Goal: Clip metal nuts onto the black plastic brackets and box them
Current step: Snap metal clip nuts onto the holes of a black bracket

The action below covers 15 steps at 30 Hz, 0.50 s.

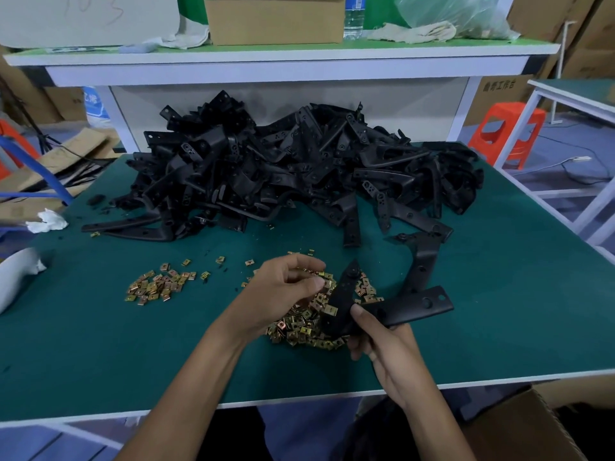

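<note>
While the right hand [382, 347] curls its fingers round a black plastic bracket [409, 307], a flat, bent, smooth piece with round holes and one gold nut [331, 310] clipped on it, an open brown cardboard box [519, 424] sits low beside that arm. The left hand [283, 294] hangs with curled fingers over a heap of small square shiny nuts [299, 327] on the green table [133, 344], and I cannot tell if it pinches one. Farther back lies a big pile of black brackets [283, 171], and a brown carton [499, 86] far right has Chinese writing too blurry to read
</note>
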Tool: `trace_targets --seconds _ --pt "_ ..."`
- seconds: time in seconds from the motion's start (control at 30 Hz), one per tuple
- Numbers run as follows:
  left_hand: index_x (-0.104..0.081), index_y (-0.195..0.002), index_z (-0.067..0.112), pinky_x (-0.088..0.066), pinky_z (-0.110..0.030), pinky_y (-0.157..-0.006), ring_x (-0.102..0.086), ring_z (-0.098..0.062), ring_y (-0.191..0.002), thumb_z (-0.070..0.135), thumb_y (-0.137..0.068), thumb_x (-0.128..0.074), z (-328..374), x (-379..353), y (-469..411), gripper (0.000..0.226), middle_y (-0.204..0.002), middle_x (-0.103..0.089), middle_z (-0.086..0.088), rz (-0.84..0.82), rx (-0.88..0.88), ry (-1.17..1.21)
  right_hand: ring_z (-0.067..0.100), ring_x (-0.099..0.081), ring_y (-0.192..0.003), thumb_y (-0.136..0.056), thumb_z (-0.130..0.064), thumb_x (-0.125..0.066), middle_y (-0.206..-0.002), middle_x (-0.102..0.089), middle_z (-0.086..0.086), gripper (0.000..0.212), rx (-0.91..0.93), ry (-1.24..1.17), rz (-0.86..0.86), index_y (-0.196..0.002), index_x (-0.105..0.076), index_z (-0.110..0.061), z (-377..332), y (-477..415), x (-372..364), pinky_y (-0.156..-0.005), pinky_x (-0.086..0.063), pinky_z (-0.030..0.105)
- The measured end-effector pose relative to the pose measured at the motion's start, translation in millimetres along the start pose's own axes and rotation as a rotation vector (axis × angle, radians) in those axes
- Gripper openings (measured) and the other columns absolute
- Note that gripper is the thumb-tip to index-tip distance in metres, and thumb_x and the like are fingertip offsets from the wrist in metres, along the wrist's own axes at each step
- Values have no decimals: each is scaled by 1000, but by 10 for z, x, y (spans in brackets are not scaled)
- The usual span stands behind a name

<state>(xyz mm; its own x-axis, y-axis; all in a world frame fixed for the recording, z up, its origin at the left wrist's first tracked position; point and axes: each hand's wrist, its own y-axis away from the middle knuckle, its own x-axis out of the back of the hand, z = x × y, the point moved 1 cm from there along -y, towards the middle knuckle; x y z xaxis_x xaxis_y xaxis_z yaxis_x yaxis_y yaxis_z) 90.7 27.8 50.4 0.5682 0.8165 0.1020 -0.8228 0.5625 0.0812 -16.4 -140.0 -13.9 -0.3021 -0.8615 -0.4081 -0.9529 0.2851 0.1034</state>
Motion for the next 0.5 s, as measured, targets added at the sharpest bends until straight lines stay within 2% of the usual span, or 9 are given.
trace_targets --seconds 0.2,0.4,0.5 --pt "-71 -111 15 -54 -20 -74 -70 -12 -84 11 -93 -69 -20 -58 20 18 -92 -76 -3 -24 -9 47 22 -60 -53 -79 -24 -80 -74 -67 16 8 19 57 -41 -77 -74 -19 15 8 -5 -44 -46 29" --pt "-77 -105 22 -54 -23 -78 -63 -7 -80 13 -98 -63 -6 -11 51 18 -89 -71 4 -18 -35 48 17 -59 -46 -82 -22 -82 -58 -63 5 20 4 -14 -29 -65 -72 -20 13 -20 55 -43 -48 27" --pt "-76 -103 24 -53 -24 -79 -60 -9 -79 13 -100 -59 -1 -32 90 21 -87 -67 5 -25 -47 29 18 -59 -48 -77 -25 -86 -67 -65 12 18 -3 -28 -35 -73 -72 -14 23 -20 54 -42 -48 27"
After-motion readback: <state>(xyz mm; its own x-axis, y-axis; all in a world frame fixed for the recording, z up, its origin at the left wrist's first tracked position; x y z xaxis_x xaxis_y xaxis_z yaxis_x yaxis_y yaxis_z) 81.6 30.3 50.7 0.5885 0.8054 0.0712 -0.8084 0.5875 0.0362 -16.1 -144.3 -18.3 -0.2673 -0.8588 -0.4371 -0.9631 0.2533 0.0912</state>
